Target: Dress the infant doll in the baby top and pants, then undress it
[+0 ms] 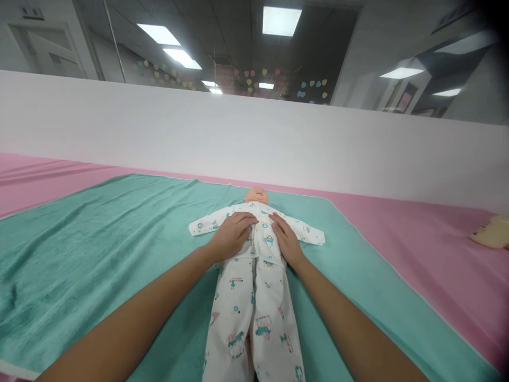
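A baby doll [256,195] lies on its back on a teal towel [99,254], dressed in a white printed top [262,233] and matching white printed trousers [250,313]. Its sleeves are spread out to both sides. My left hand [231,235] lies flat on the left side of the doll's chest, fingers stretched out. Flat on the right side of the chest rests my right hand [285,239], its fingers also extended. Neither hand holds anything.
The towel covers a pink surface [417,239] bounded at the back by a white partition wall [254,138]. A pale yellow object [493,232] sits at the far right edge.
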Action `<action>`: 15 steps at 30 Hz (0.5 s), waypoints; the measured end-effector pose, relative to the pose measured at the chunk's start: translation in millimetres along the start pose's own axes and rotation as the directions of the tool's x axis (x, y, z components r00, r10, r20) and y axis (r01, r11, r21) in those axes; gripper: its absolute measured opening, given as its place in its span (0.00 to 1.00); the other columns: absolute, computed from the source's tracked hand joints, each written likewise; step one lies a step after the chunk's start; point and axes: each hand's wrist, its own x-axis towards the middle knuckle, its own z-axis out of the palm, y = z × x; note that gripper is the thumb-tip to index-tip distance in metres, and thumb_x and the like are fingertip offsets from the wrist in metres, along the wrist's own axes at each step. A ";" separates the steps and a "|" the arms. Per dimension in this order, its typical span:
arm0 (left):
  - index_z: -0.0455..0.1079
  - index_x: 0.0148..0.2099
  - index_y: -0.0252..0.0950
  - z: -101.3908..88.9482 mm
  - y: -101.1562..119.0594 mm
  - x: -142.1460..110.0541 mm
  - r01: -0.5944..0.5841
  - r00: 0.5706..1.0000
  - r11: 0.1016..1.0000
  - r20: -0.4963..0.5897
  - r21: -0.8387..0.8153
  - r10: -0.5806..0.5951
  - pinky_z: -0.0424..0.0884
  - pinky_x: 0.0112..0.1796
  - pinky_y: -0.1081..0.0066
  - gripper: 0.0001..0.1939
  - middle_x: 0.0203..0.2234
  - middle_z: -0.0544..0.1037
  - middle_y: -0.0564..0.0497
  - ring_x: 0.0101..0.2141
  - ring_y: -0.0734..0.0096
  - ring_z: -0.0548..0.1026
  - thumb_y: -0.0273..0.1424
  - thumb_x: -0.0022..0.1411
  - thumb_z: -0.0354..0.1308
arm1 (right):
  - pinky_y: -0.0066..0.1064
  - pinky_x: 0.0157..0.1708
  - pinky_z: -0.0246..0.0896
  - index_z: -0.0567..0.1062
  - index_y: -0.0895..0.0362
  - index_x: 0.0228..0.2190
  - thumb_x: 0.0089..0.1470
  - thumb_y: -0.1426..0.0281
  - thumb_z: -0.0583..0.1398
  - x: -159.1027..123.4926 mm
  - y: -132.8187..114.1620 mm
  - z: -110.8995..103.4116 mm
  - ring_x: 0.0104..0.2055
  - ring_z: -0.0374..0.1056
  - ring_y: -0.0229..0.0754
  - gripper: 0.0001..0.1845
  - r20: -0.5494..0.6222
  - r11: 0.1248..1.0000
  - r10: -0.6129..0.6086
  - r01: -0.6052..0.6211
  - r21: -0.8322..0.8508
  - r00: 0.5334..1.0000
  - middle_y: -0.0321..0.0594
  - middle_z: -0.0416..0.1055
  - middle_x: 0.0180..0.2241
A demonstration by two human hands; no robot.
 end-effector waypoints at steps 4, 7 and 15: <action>0.58 0.59 0.42 3.4 -22.0 -4.5 0.127 0.992 0.990 0.020 -0.064 -0.126 0.52 0.58 0.61 0.22 0.59 0.59 0.50 0.58 0.67 0.56 0.36 0.66 0.38 | 0.41 0.60 0.43 0.64 0.49 0.54 0.59 0.56 0.46 5.0 13.5 -5.6 0.60 0.52 0.41 0.24 0.046 0.996 -0.016 0.020 -0.082 0.999 0.35 0.57 0.58; 0.52 0.63 0.41 5.1 -47.2 -8.8 0.289 0.956 0.957 0.062 -0.018 -0.287 0.48 0.58 0.61 0.25 0.62 0.54 0.51 0.60 0.67 0.51 0.40 0.66 0.34 | 0.44 0.60 0.42 0.64 0.50 0.54 0.59 0.56 0.44 10.1 28.7 -10.5 0.61 0.50 0.43 0.25 0.043 0.964 -0.017 0.027 -0.265 0.999 0.36 0.58 0.58; 0.50 0.63 0.45 -14.8 -95.0 -33.5 0.468 0.867 0.828 0.022 0.310 -0.498 0.50 0.54 0.56 0.27 0.60 0.58 0.51 0.59 0.57 0.55 0.44 0.64 0.34 | 0.49 0.57 0.40 0.63 0.49 0.54 0.58 0.56 0.44 7.3 71.9 -68.9 0.61 0.49 0.49 0.26 -0.041 0.779 0.245 -0.222 -0.586 0.969 0.39 0.57 0.58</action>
